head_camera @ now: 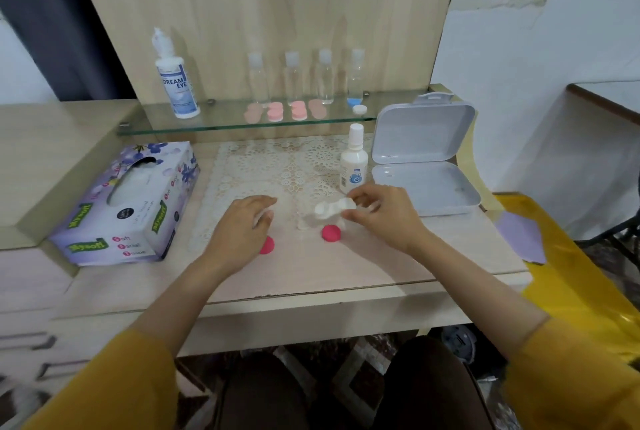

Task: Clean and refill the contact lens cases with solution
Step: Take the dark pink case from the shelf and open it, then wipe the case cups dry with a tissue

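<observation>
My right hand (381, 215) pinches one end of a white contact lens case (330, 208) just above the desk. A pink cap (331, 233) lies on the desk below the case. A second pink cap (267, 245) lies partly under my left hand (242, 228), which hovers over the lace mat with fingers relaxed. A small white solution bottle (353, 161) stands just behind my right hand. A tall solution bottle (176, 79) stands on the glass shelf (221, 124). Several pink lens cases (285, 110) lie on that shelf.
A tissue box (128, 201) sits at the left of the desk. An open grey plastic box (424, 156) stands at the right. Several clear small bottles (308, 78) line the shelf. A white cap (360, 109) lies there too. Yellow plastic (571, 273) hangs off the right edge.
</observation>
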Available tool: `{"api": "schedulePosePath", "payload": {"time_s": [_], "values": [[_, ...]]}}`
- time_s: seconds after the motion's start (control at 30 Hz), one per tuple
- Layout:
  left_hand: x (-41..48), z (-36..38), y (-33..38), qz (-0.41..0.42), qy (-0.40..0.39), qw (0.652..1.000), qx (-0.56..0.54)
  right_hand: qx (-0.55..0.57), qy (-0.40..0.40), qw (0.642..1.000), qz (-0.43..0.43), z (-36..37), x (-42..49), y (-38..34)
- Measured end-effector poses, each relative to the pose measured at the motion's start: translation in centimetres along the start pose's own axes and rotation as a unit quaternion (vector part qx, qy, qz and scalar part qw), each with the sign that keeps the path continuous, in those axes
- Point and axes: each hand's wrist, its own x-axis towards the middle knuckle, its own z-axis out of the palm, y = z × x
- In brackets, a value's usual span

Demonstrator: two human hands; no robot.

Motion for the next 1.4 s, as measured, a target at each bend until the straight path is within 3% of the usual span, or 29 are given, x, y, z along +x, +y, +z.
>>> {"api": "schedulePosePath", "payload": {"time_s": [0.2, 0.47, 0.73, 0.9, 1.03, 1.17, 1.4], "values": [[-1.3, -0.6, -3.4, -0.046, 0.007, 0.998, 0.035, 0.029, -0.02, 0.999, 0.016, 4.1, -0.7, -1.3], [-2.3, -0.1, -4.9, -0.019, 0.017, 0.996, 0.084, -0.009, -0.001, 1.0, -0.016, 5.6, -1.4, -1.8], [-1.8, -1.8, -4.2, -0.009, 0.002, 1.0, 0.023, -0.074, -0.024, 0.996, -0.051, 5.8, -1.6, -1.8], [-0.7, -6.2, -3.1, 0.016, 0.071, 0.997, 0.0, -0.081, -0.031, 0.994, -0.065, 5.9, -1.5, -1.8], [0.8, -10.1, -3.9, -0.034, 0.137, 0.99, 0.021, -0.079, -0.034, 0.994, -0.068, 5.9, -1.4, -1.5], [1.9, -12.8, -6.7, -0.12, 0.153, 0.977, 0.088, -0.082, -0.036, 0.993, -0.072, 6.0, -1.4, -1.5], [2.5, -13.7, -10.4, -0.175, 0.053, 0.969, 0.167, -0.093, -0.024, 0.992, -0.083, 6.1, -1.4, -1.5]]}}
